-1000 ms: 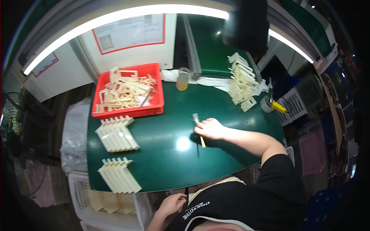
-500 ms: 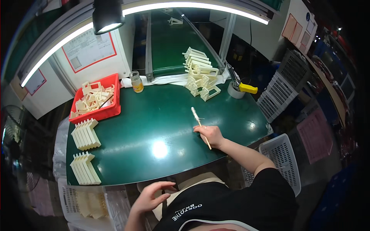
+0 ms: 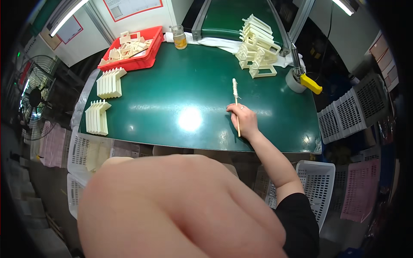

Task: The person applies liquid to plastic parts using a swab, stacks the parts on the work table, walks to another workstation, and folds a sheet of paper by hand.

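My right hand [image 3: 243,120] is closed around a thin wooden stick with a white wrapped tip [image 3: 235,88], held over the right-middle of the green table with the tip pointing away. My left hand [image 3: 185,210] is raised very close to the camera and fills the lower middle; its fingers cannot be made out. Beyond the stick, a pile of cream plastic frames [image 3: 258,43] lies at the table's back right. Two rows of similar cream parts stand at the left, a farther row [image 3: 110,84] and a nearer row [image 3: 97,118].
A red bin [image 3: 148,58] of loose cream pieces sits back left, with a glass jar [image 3: 179,38] of amber liquid beside it. A yellow-handled tool [image 3: 310,84] rests in a round holder [image 3: 295,81] at the right edge. White crates [image 3: 316,185] stand around the table.
My left hand has come up from beside my lap to right before the camera. The view has shifted, so the table sits higher in it. My right hand keeps the stick.
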`<action>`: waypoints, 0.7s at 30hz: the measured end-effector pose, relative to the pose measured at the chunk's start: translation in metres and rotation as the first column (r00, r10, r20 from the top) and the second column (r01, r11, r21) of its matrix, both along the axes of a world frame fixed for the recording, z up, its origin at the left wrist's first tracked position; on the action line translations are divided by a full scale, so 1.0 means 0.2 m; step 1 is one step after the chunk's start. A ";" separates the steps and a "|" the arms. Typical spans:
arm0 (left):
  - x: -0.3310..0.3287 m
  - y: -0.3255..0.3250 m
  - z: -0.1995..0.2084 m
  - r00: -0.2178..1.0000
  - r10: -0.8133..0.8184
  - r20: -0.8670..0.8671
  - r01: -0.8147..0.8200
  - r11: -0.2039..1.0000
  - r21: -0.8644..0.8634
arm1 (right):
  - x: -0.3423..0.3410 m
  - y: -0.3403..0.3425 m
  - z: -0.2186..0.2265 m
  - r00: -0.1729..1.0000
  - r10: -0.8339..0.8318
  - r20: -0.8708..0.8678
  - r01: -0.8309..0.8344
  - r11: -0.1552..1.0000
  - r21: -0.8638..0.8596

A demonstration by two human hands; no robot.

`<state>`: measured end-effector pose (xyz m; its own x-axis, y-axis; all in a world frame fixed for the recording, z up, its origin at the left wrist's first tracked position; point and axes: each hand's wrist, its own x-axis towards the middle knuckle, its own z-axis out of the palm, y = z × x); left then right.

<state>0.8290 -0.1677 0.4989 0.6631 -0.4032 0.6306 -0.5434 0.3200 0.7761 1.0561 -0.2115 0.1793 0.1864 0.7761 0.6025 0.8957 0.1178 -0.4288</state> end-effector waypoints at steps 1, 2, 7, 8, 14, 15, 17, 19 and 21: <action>0.06 -0.01 -0.01 1.000 -0.001 -0.019 0.001 1.000 -0.004 | -0.01 0.00 0.00 1.000 0.028 0.014 -0.028 1.000 0.012; 0.09 -0.03 -0.02 0.999 -0.003 -0.036 0.003 1.000 -0.009 | -0.01 0.00 0.00 0.998 0.047 0.050 -0.046 0.999 -0.011; 0.16 0.00 -0.06 0.995 -0.007 -0.099 0.001 0.998 -0.055 | -0.01 0.00 0.01 0.995 0.086 0.044 -0.085 0.996 -0.024; 0.16 0.02 -0.06 0.994 -0.013 -0.110 0.005 0.998 -0.066 | -0.01 0.00 0.01 0.996 0.082 0.032 -0.081 0.996 -0.033; 0.12 0.18 -0.10 0.984 -0.091 -0.150 0.073 0.989 -0.127 | -0.01 0.01 0.03 0.997 0.082 0.004 -0.082 0.996 -0.037; 0.10 0.22 -0.08 0.982 -0.115 -0.151 0.095 0.987 -0.133 | -0.01 0.02 0.02 0.997 0.078 -0.001 -0.078 0.997 -0.029; 0.09 0.28 -0.10 0.975 -0.162 -0.150 0.141 0.980 -0.142 | 0.00 0.01 0.02 0.997 0.073 0.007 -0.072 0.996 -0.042; 0.03 0.33 -0.11 0.968 -0.205 -0.148 0.183 0.972 -0.148 | -0.01 0.00 0.04 0.997 0.064 0.033 -0.062 0.996 -0.058; 0.07 0.37 -0.10 0.963 -0.230 -0.140 0.208 0.966 -0.153 | -0.03 0.00 0.04 0.995 0.072 0.062 -0.070 0.997 -0.036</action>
<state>0.8429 -0.0939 0.4797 0.6623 -0.4677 0.5853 -0.3243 0.5253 0.7867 1.0506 -0.2107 0.1878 0.0920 0.8058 0.5850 0.9111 0.1690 -0.3761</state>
